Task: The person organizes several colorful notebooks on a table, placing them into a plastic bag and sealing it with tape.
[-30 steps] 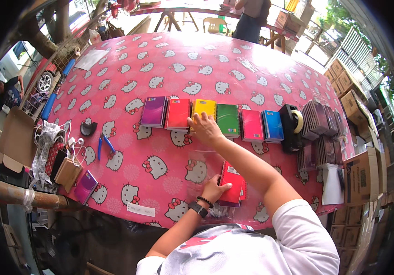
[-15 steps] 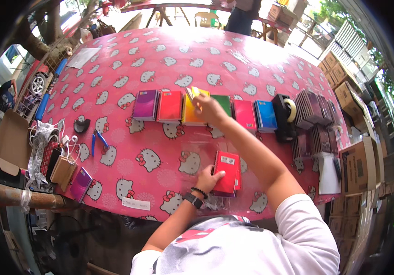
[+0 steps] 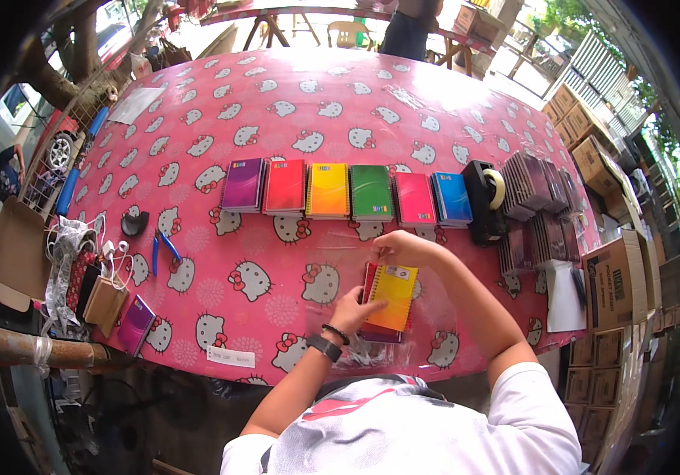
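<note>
A broad worktop point(image 3: 273, 70) covered in glossy pink plastic printed with white cat faces spreads out. Running left from a black plastic tape dispenser point(image 3: 482, 212) is a row of six spiral-bound notebook stacks point(image 3: 371, 192): blue nearest it, then pink, green, yellow, red, purple. Just right of the dispenser stand dark packs point(image 3: 531, 188) in stacks. Left of the dispenser, nearer the wearer, lies a small notebook pile point(image 3: 369, 279), its yellow-covered spiral notebook point(image 3: 397, 299) above red and purple edges. The left hand point(image 3: 352, 310) is curled closed on the pile's left side, thumb over the yellow cover. The right hand point(image 3: 403, 248), fingers bent, is at its top edge; whether it grips, I cannot tell.
</note>
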`<state>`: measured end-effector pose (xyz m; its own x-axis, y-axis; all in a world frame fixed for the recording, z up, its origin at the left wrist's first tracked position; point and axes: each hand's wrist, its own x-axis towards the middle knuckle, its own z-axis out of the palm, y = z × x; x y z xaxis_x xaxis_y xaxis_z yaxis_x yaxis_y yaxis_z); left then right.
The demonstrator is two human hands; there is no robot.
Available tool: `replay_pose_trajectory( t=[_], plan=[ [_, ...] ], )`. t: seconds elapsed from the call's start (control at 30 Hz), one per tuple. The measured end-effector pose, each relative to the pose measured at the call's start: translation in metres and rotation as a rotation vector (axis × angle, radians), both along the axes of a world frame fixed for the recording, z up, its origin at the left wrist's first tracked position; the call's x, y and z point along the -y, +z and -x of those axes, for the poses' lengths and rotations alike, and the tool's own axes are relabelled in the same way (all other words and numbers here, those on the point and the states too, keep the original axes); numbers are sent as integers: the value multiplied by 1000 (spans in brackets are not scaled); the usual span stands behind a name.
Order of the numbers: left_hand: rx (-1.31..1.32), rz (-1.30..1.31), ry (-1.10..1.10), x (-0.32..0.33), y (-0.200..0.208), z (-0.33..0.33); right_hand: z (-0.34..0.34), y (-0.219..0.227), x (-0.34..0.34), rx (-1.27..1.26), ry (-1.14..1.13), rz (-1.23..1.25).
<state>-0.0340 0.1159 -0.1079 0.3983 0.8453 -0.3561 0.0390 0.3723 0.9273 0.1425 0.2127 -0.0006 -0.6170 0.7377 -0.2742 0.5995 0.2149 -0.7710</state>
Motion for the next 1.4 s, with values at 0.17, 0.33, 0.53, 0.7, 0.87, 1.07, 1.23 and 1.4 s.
replay_pose_trajectory(
  t=[0.17,0.33,0.53,0.7,0.87,1.07,1.23,1.4],
  plan=[
    [-128,-89,41,5,12,-4,22,-27,-38,267,-361,-1217],
    [-25,-50,54,4,11,1,21,-46,-51,455,-278,-967],
    [-26,-150,41,5,4,0,-9,23,-35,-303,-718,-929],
    [176,6,131,1,-12,-2,-15,100,14,500,-9,-791],
    [277,172,120,-3,-7,-8,9,38,94,319,203,-1157],
    [189,180,171,-3,-27,-5,9,-33,146,297,-459,-735],
    [396,317,139,-2,-1,-7,-10,-23,151,103,-215,-450],
    [189,141,62,-2,1,3,-18,-23,130,-159,-185,-369]
  ],
)
